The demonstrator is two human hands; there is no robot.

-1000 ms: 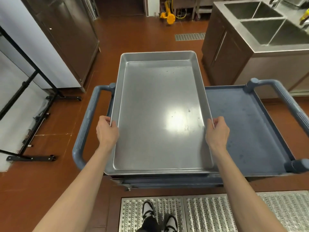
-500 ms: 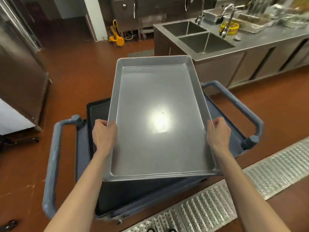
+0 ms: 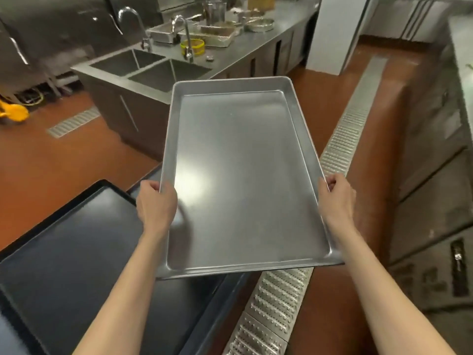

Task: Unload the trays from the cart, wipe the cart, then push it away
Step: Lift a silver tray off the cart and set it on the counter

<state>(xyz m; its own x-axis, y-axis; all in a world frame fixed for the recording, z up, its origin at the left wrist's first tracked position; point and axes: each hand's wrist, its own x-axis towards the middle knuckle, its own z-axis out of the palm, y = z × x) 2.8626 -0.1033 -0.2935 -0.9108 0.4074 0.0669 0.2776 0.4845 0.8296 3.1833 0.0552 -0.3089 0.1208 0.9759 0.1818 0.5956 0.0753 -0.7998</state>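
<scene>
Since half a second ago I have swung to my right, and the steel sheet tray [image 3: 243,175] that sat above the cart [image 3: 215,298] has come with me: it now hangs mostly out over the red floor and the floor drain grate [image 3: 276,298], with only its near left corner over the cart's edge. Farthest left, a dark tray [image 3: 66,252] lies on the cart top, so by my reckoning the unloading is not finished and the wiping cannot start until that one is off too. My left hand [image 3: 156,206] is closed on the steel tray's left rim, thumb on top and the rest of the hand under the lip, placed toward the near end so the long pan balances against my forearms. I keep the pan close to level, with its far end pointing toward the double sink [image 3: 151,65] and the steel counter [image 3: 256,44] beyond it, which is crowded with pans and baskets. The tray itself is empty, so the grip only has to stop it twisting, not carry a load. My right hand [image 3: 336,198] mirrors the left, fingers curled over the right rim at about the same distance along, which keeps the two sides even. Further right stands a run of steel cabinets [image 3: 432,175]; where I will set the tray down cannot be told from here.
</scene>
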